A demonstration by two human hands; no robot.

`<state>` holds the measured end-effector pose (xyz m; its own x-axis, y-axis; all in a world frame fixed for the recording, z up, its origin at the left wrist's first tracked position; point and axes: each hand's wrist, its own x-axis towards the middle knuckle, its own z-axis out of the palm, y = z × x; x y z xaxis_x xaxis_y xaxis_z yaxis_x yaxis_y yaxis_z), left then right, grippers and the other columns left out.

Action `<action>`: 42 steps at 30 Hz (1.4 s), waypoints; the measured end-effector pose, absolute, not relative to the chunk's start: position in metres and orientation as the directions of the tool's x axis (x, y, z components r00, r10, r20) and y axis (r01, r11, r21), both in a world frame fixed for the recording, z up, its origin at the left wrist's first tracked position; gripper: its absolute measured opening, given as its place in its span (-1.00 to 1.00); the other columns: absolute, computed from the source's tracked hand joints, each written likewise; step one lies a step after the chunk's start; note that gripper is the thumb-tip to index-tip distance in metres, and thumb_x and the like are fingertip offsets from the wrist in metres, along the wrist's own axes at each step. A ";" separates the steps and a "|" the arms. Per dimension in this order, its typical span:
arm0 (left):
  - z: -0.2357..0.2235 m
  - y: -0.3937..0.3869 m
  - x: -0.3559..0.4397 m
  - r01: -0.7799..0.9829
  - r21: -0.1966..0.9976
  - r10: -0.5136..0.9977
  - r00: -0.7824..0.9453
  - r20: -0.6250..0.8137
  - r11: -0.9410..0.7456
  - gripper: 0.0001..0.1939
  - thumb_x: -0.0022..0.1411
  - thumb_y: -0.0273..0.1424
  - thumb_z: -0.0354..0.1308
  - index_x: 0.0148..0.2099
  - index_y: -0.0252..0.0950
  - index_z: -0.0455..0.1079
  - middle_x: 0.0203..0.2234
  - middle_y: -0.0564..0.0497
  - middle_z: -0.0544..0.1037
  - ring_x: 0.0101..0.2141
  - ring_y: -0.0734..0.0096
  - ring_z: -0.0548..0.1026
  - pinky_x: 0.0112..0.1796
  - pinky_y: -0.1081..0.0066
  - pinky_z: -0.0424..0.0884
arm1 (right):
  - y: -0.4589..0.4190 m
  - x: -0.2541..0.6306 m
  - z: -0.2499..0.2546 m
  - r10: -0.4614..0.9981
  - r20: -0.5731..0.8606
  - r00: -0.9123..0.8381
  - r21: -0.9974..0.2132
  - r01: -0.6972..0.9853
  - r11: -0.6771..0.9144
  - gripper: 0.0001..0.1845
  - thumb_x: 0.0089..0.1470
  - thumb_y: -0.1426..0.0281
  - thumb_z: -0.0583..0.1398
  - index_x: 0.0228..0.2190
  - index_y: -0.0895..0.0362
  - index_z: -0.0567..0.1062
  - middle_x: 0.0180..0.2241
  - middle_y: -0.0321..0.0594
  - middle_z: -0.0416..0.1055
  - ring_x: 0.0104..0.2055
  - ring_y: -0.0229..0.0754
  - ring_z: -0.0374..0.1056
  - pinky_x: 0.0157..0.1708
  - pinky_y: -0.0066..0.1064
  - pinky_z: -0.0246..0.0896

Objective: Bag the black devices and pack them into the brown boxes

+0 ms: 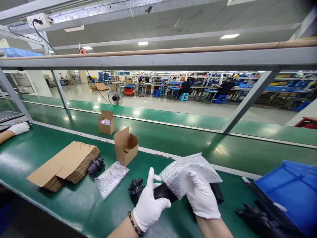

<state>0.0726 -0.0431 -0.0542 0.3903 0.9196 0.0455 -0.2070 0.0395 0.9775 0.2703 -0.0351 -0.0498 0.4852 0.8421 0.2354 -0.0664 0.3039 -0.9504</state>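
While the left hand (148, 206), in a white glove, closes narrowly round a black part (166, 193), the right hand (201, 196), gloved alike, pinches a clear bubble-wrap bag (189, 170) that covers the part's far end. Both hands, with the part and its bag, are to the right of the open carton (126, 148) and nearer the person, above the green bench (74, 210). A ribbed black end (136, 188) shows beside the left hand; whether it belongs to the held part I cannot tell. Another black piece (217, 192) shows beside the right hand, partly hidden.

Just in front of the open carton, slightly left, lies a second bubble-wrap pouch (111, 178), with a black fitting (95, 166) at its upper left corner. Farther left of the carton is a stack of flat cardboard (65, 163). Behind it to the left stands a smaller box (106, 125) with pale wrapped contents. Well to its right are a blue bag (288, 191) and dark parts (262, 219), blurred. A co-worker's gloved hand (19, 129) rests far left of the carton; a fan (115, 98) stands beyond it.
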 end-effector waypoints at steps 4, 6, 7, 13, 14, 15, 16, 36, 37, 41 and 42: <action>-0.048 -0.042 0.074 -0.268 0.961 0.906 0.419 0.052 0.069 0.09 -0.13 -0.63 0.24 0.41 -0.22 -0.16 0.02 -0.08 0.47 -0.06 0.25 0.46 -0.04 0.32 0.39 | -0.050 0.262 -0.021 0.965 0.213 0.150 -0.976 0.081 0.203 -0.71 -0.11 0.18 0.39 -0.31 0.05 0.64 -0.19 -0.09 0.59 -0.08 0.12 0.47 0.05 0.01 0.31; -0.044 -0.039 0.072 -0.262 0.959 0.901 0.434 0.015 0.111 -0.22 -0.13 -0.59 0.26 0.20 -0.27 0.23 -0.17 -0.03 0.54 -0.35 0.40 0.49 -0.37 0.44 0.44 | -0.054 0.259 -0.009 0.984 0.153 -0.092 -0.971 0.170 0.167 -0.64 -0.04 0.18 0.35 -0.18 0.05 0.62 -0.07 -0.08 0.54 0.03 0.13 0.40 0.15 0.04 0.18; -0.043 -0.037 0.071 -0.248 0.959 0.897 0.442 -0.016 0.139 -0.40 -0.13 -0.58 0.26 0.04 -0.31 0.34 -0.31 0.02 0.53 -0.50 0.51 0.43 -0.52 0.51 0.36 | -0.055 0.259 -0.007 0.978 0.124 -0.166 -0.970 0.188 0.154 -0.58 -0.03 0.18 0.34 -0.11 0.05 0.59 -0.01 -0.07 0.51 0.07 0.14 0.36 0.17 0.06 0.13; -0.048 -0.026 0.060 -0.332 0.889 0.820 0.568 -0.079 0.316 -0.16 -0.15 -0.55 0.27 0.20 -0.17 0.08 -0.01 -0.12 0.42 -0.57 0.53 0.51 -0.67 0.56 0.31 | -0.045 0.254 -0.029 0.996 0.035 -0.080 -0.999 -0.014 0.035 -0.24 -0.13 0.20 0.42 0.12 0.01 0.38 0.17 -0.04 0.32 0.20 0.15 0.23 0.20 0.09 0.05; -0.050 -0.025 0.058 -0.363 0.872 0.810 0.583 -0.062 0.328 -0.09 -0.14 -0.52 0.29 0.25 -0.13 0.01 0.05 -0.16 0.39 -0.53 0.45 0.55 -0.66 0.53 0.35 | -0.044 0.250 -0.031 0.995 0.041 -0.086 -0.995 -0.090 0.034 -0.23 -0.11 0.19 0.41 0.14 0.00 0.35 0.17 -0.05 0.32 0.19 0.13 0.23 0.19 0.05 0.09; -0.051 -0.024 0.058 -0.388 0.863 0.813 0.581 -0.044 0.324 -0.10 -0.11 -0.48 0.31 0.25 -0.15 0.00 0.02 -0.17 0.41 -0.51 0.41 0.57 -0.64 0.51 0.38 | -0.042 0.245 -0.031 0.993 0.054 -0.108 -0.987 -0.154 0.037 -0.23 -0.08 0.17 0.39 0.15 0.02 0.34 0.16 -0.05 0.33 0.17 0.11 0.26 0.15 0.01 0.15; -0.053 -0.022 0.057 -0.410 0.861 0.830 0.558 -0.025 0.302 -0.21 -0.05 -0.42 0.31 0.21 -0.23 0.07 -0.09 -0.15 0.47 -0.51 0.40 0.56 -0.63 0.51 0.38 | -0.041 0.239 -0.030 0.988 0.071 -0.134 -0.979 -0.200 0.043 -0.26 -0.05 0.16 0.37 0.15 0.05 0.33 0.12 -0.03 0.37 0.12 0.10 0.32 0.09 -0.03 0.24; -0.052 -0.026 0.053 -0.454 0.866 0.894 0.448 0.015 0.212 -0.59 0.06 -0.30 0.37 -0.25 -0.29 0.17 -0.37 0.07 0.43 -0.40 0.48 0.47 -0.47 0.50 0.38 | -0.044 0.218 -0.087 0.637 0.766 0.086 -0.449 0.781 0.434 -0.57 0.13 0.47 0.12 0.04 0.10 0.46 -0.17 -0.06 0.57 -0.22 -0.01 0.51 -0.19 -0.17 0.43; -0.052 -0.027 0.054 -0.473 0.853 0.898 0.439 0.010 0.222 -0.59 0.06 -0.30 0.37 -0.24 -0.28 0.17 -0.33 0.05 0.43 -0.36 0.46 0.48 -0.45 0.49 0.40 | -0.045 0.216 -0.087 0.628 0.765 0.144 -0.467 0.796 0.385 -0.59 0.14 0.44 0.14 0.04 0.13 0.46 -0.18 -0.03 0.57 -0.24 0.01 0.51 -0.20 -0.17 0.42; -0.051 -0.030 0.060 -0.575 0.781 0.927 0.376 -0.012 0.243 -0.61 0.06 -0.30 0.34 -0.27 -0.28 0.15 -0.38 0.04 0.45 -0.45 0.47 0.47 -0.57 0.56 0.27 | -0.047 0.200 -0.088 0.659 0.727 0.195 -0.496 0.812 0.307 -0.75 0.16 0.37 0.13 -0.15 0.15 0.51 -0.31 -0.04 0.58 -0.32 -0.02 0.50 -0.29 -0.23 0.40; -0.051 -0.030 0.060 -0.608 0.763 0.944 0.329 -0.009 0.219 -0.63 0.08 -0.32 0.31 -0.31 -0.27 0.12 -0.45 0.08 0.44 -0.52 0.52 0.44 -0.58 0.57 0.22 | -0.049 0.195 -0.087 0.688 0.716 0.119 -0.463 0.818 0.342 -0.80 0.16 0.40 0.11 -0.23 0.13 0.52 -0.36 -0.09 0.57 -0.36 -0.05 0.49 -0.33 -0.25 0.38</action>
